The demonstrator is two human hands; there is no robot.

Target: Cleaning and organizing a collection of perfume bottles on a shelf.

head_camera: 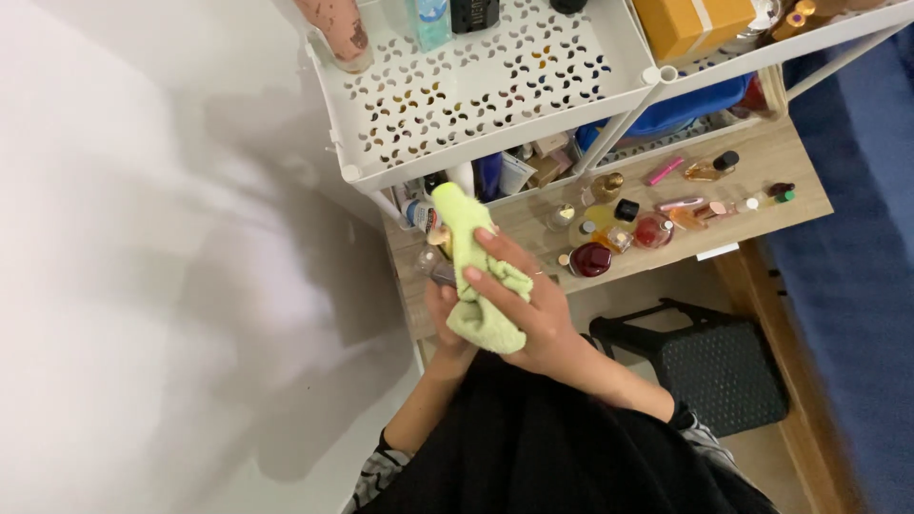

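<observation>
White wall fills the left of the view; to the right a narrow wooden table [762, 171] is seen from above, crowded with small perfume bottles and cosmetics, among them a dark red round bottle [591, 259] and a pink tube [665, 170]. A white perforated shelf [495, 86] stands over the table's back half, with an orange box [690, 24] on its upper tier, and a black stool [724, 371] sits on the floor below. Both hands are held close together just in front of the table edge. The right hand [533, 309] is closed around a light green cloth [476, 276], fingers spread over the folds, and the cloth is pressed against a small clear bottle [433, 266] held in the left hand [446, 328]. The left hand is mostly hidden behind the cloth and the right hand; its fingers appear curled about the bottle, though how tightly cannot be told. One end of the cloth sticks up past the bottle toward the shelf. The step in hand is judged to be wiping the bottle with the cloth. A steady hold on the glass would be called for while the cloth is drawn over the remaining sides, with care that the crowded bottles nearby are not knocked.
</observation>
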